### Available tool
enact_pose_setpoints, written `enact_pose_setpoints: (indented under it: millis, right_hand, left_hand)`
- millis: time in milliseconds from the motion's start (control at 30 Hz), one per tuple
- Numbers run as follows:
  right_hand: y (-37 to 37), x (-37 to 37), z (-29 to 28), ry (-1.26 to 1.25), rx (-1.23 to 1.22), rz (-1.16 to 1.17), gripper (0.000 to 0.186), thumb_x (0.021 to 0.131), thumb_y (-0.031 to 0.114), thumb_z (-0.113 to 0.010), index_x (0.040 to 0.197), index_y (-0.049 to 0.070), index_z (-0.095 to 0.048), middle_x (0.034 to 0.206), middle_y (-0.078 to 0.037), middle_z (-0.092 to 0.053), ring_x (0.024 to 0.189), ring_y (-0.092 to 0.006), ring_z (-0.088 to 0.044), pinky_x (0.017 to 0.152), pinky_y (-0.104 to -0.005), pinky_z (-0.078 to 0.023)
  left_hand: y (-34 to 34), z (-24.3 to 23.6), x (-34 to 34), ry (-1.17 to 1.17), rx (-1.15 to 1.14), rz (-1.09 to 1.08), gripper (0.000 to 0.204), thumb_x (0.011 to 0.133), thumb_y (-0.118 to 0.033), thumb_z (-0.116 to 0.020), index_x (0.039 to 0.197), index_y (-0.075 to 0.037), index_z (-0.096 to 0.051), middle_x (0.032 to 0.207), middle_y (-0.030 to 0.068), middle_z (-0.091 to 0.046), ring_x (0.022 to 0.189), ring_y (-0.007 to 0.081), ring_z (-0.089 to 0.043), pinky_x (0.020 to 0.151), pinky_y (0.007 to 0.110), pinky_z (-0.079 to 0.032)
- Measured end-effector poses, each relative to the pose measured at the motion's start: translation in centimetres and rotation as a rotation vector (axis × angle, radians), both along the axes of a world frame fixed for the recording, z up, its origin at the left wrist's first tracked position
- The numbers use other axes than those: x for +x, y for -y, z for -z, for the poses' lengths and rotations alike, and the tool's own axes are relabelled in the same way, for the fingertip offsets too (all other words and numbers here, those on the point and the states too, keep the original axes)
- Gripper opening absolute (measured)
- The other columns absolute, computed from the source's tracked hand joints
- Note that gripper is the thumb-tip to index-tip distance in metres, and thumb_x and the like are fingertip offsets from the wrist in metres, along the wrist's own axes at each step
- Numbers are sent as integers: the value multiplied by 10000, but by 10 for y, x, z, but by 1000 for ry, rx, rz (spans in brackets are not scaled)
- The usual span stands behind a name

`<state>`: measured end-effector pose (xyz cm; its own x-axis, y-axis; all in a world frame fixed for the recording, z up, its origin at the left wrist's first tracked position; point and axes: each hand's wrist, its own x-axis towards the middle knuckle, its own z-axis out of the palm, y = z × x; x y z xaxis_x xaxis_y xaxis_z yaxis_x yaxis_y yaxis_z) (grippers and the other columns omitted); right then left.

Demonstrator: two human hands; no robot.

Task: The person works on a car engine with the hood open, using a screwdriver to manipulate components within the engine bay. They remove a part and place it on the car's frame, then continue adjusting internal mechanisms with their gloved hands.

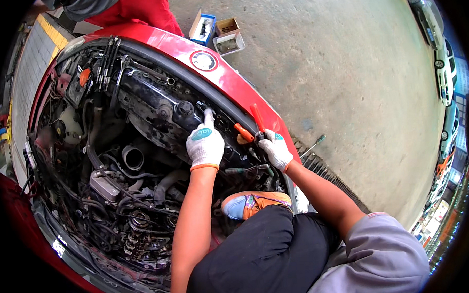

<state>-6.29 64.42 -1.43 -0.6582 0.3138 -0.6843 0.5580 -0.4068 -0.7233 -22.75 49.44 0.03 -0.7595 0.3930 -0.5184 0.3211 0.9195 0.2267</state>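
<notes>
Gloved in white, the left hand [205, 145] had its index finger stretched forward and the others curled under, the tip at the black front panel [147, 98], just right of a round black cap [185, 110]; whether it touched, or held anything in the hidden palm, I could not tell. The right hand [277, 151], also gloved, was closed by its fingertips around the dark lower end of a red-handled tool [256, 116], whose handle stuck up above the car's red front edge [232, 89]. An orange handle [244, 132] lay close on its left, leaving only a narrow gap between the two hands.

Beyond that curved edge, the concrete floor [346, 91] stretched wide, giving room on the far side; a green-handled screwdriver [321, 139] lay there beside the drain grate [331, 178]. Nearer the body, space was tight: an orange-and-blue shoe [253, 203] stood inside the engine bay, and a bent knee [272, 222] filled the room between the forearms. Left of the left hand, a dark hollow opened behind the panel around a wide pipe mouth [133, 158].
</notes>
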Motion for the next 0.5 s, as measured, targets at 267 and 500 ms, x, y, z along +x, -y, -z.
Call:
enact_pose_setpoints:
  millis: [267, 500]
  right_hand:
    - [-3, 2, 4, 36, 168, -139, 124, 872, 45, -526, 968, -17, -573, 830, -55, -606, 731, -123, -630, 645, -279, -504]
    - [0, 3, 10, -8, 33, -33, 141, 864, 43, -514, 970, -28, -574, 830, -65, -611, 722, -132, -644, 636, -274, -502]
  left_hand:
    - [6, 5, -4, -2, 100, 41, 367, 927, -205, -520, 1275, -169, -633, 962, 173, -684, 896, 365, -669, 809, 476, -533]
    - [6, 8, 7, -81, 124, 23, 414, 923, -198, -505, 1327, -182, -596, 961, 162, -682, 864, 356, -675, 801, 473, -539]
